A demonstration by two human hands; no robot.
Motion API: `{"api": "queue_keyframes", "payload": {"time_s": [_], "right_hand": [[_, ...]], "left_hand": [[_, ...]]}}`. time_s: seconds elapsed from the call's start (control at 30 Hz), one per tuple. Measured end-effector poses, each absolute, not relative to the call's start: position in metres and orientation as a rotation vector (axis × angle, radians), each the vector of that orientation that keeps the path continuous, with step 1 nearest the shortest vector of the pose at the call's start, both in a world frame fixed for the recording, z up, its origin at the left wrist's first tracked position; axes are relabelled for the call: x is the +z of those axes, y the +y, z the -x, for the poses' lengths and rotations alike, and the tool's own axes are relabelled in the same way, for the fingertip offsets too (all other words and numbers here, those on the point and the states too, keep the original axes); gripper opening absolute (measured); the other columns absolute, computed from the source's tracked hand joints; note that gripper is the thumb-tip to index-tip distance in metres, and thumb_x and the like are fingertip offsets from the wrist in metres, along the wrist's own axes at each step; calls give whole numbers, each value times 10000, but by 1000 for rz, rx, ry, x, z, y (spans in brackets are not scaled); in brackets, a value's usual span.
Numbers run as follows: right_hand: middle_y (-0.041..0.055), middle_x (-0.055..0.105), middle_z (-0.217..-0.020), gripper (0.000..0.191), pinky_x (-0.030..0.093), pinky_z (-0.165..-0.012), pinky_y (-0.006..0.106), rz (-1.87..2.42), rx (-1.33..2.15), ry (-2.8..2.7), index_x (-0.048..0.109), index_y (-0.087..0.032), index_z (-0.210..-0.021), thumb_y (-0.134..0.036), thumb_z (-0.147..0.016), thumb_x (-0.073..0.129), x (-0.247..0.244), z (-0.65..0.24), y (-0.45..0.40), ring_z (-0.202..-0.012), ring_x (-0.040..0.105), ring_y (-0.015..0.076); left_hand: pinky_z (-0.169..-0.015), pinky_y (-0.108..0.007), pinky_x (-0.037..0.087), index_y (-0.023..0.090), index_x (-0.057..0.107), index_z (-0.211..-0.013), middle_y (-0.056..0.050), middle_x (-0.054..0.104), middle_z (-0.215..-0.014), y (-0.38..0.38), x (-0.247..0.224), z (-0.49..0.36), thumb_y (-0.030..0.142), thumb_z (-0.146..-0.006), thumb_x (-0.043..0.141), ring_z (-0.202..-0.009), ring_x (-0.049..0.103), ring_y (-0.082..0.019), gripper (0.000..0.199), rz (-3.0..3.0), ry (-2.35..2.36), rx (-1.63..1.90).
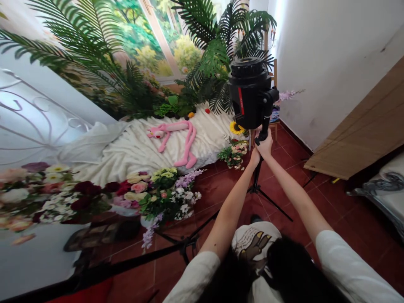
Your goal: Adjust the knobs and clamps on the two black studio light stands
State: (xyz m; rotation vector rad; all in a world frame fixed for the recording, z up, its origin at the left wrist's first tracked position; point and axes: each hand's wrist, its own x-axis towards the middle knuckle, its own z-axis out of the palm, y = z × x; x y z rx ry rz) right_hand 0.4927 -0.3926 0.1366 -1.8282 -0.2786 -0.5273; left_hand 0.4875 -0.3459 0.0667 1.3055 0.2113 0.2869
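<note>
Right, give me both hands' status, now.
Left hand: closed around the light stand, fingers partly hidden.
Right hand: closed around the same stand, below the light.

Plush toy [181, 125], pink, long-limbed; lies on rumpled cream blanket [126, 149]. Palm fronds [217, 54], green; hang before painted garden backdrop [135, 33]. Sunflower [236, 128], yellow; sits just above small bouquet [235, 153]. Mixed flowers [158, 191]; red, pink, white, lilac. Floor [334, 202]; red tiles. White wall [315, 54], brown panel [353, 130] beside.
</note>
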Motion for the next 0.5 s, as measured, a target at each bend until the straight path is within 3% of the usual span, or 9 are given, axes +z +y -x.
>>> {"api": "queue_keyframes", "payload": {"time_s": [0.1,0.23,0.37,0.5], "right_hand": [[116,681,-998,547,534,-848,370,1874,-507,-338,497,-135,-1258,-419,-799,583,136,-496,-397,-921,658,231],[77,674,-955,531,542,-844,386,1927,-452,-452,496,-181,-1263,-474,-828,577,139,-501,-404,-888,654,219],[85,677,-918,555,550,-832,427,1938,-350,-504,496,-186,-1200,-552,-805,629,140,-500,-412,-859,655,236],[111,679,-1024,670,565,-809,417,1897,-250,-581,422,-199,-1250,-592,-771,675,136,-492,-433,-881,669,228]], "left_hand": [[-1166,-265,337,146,552,-1345,-73,564,-1423,-347,68,-483,314,-1011,351,-1375,470,-134,425,-1229,171,294],[-987,-249,502,124,673,-1121,-82,730,-1088,-349,68,-483,350,-1002,387,-1146,645,-150,383,-1175,268,258],[-879,-225,538,139,700,-1003,-62,739,-939,-349,69,-483,355,-977,463,-1035,681,-152,322,-1204,313,300],[-773,-259,568,114,685,-923,-90,705,-769,-351,74,-476,480,-966,435,-890,698,-187,445,-1224,271,255]]}}
